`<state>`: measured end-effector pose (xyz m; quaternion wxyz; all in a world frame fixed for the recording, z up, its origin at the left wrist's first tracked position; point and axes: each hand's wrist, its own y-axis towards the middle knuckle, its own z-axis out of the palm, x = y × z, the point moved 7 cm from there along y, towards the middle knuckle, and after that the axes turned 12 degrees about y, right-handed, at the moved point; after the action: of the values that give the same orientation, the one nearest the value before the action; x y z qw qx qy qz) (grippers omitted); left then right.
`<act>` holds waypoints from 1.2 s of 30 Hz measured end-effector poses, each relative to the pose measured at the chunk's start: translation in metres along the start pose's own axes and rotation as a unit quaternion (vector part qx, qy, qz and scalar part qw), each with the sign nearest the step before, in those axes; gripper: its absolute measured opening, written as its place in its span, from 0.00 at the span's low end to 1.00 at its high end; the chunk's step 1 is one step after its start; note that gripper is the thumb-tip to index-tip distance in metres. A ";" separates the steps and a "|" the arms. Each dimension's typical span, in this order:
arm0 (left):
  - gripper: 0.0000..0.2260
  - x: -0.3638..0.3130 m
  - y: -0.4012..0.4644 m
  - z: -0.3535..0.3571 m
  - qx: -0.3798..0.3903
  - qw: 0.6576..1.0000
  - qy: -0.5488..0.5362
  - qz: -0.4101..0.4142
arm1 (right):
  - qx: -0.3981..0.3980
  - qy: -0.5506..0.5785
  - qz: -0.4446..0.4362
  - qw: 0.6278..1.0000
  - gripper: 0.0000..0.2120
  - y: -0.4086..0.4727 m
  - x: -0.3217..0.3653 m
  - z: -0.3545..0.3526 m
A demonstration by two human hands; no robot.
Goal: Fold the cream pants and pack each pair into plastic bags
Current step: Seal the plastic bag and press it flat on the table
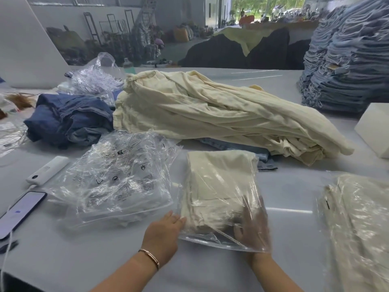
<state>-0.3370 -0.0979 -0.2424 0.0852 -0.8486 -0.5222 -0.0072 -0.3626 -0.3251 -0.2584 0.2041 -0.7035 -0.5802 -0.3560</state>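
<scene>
Low in the middle of the frame, folded cream pants (219, 186) sit in a plastic bag (221, 242). The right hand (252, 226) is inside, flat and pushing. The left hand (163, 232) lies flat at the bag's edge. Next, I think, the opening gets closed.

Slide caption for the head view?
Both hands, left and right, slide folded cream pants into a plastic bag.
</scene>
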 end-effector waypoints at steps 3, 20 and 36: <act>0.31 0.003 -0.003 0.012 -0.007 0.998 0.043 -0.034 | -0.024 0.044 0.045 0.998 0.40 0.000 -0.003 -0.010; 0.34 -0.043 0.008 0.005 -0.077 0.991 0.089 0.056 | 0.053 -0.131 -0.050 0.989 0.27 -0.058 -0.026 -0.022; 0.34 -0.116 0.020 -0.028 -0.224 0.956 0.127 0.139 | 0.014 -0.042 0.183 0.982 0.28 -0.084 -0.058 -0.054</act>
<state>-0.3695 -0.2135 -0.2291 -0.0412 -0.9021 -0.3693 -0.2194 -0.4616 -0.3809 -0.2760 0.2510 -0.8093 -0.4543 -0.2751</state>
